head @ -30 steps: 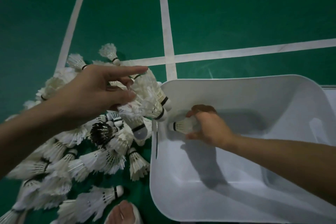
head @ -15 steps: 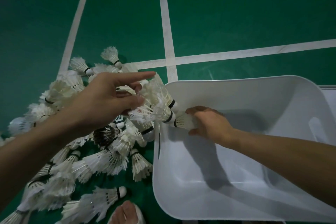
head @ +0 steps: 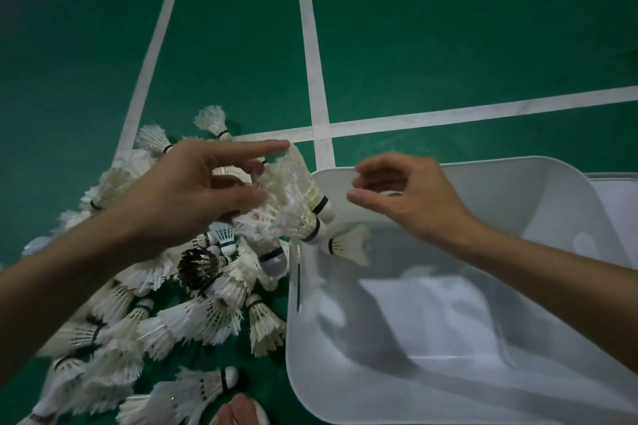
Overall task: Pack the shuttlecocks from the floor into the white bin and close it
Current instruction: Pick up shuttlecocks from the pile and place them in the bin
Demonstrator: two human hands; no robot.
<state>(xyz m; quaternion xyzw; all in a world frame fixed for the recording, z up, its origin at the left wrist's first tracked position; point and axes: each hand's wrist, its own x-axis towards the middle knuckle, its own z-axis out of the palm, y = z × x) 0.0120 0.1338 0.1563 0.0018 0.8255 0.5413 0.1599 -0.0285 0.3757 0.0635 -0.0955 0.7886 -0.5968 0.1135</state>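
Any marks on the dark cork bands were too small & blurred to read. L hand (head: 193, 193) pinched a nested clump of shuttlecocks (head: 297, 197) by the feathers btw thumb & curled fingers, index finger straight out. The clump's corks pointed at the white bin (head: 500, 203), right at its left rim. R hand (head: 407, 197) hovered over the bin's far-left corner, fingers loosely curled, thumb & forefinger apart, gripping nothing. Just below it a loose shuttlecock (head: 345, 245), blurred, was inside the open bin by the left wall; can't tell if it touched anything.

The pile of shuttlecocks (head: 155, 321) lay on the green floor (head: 448, 28) just left of the bin, partly hidden under the L forearm. In it were a black-feathered shuttlecock (head: 200, 266) & a bluish-ribbed one (head: 224, 235). White court lines (head: 309, 45) crossed beyond the pile. A flat white piece (head: 614, 190) sat against the bin's right side, cut off by the frame. Toes of a foot (head: 238, 412) showed at the bottom edge, near the bin's near-left corner.
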